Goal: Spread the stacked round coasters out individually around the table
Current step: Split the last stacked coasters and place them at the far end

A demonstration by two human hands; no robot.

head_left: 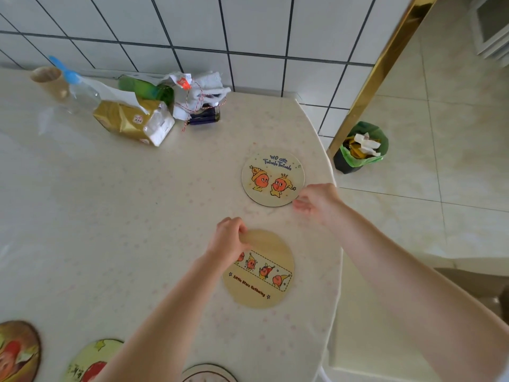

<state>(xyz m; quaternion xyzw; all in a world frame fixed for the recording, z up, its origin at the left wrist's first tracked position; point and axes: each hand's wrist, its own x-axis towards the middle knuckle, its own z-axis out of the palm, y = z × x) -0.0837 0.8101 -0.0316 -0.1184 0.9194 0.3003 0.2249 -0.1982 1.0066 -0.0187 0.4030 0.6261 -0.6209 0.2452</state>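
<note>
A round coaster with two orange cartoon figures and blue lettering [272, 179] lies flat near the table's right edge. My right hand [316, 201] is at its lower right rim, fingers curled and blurred; I cannot tell whether they still touch it. A second round tan coaster with a strip of small figures [261, 271] lies nearer to me. My left hand [228, 239] pinches its far left rim. Three more coasters show at the bottom edge: a brown one [18, 351], a pale green one [91, 359] and a white-rimmed one [208, 374].
The cream table [124, 216] ends in a curved edge on the right. At the back stand a gold tissue pack [135, 121], a plastic bottle [80, 89], a green bottle [151, 89], a cup [49, 79] and a dark jar with cloth [203, 106]. A bin [360, 147] sits on the floor.
</note>
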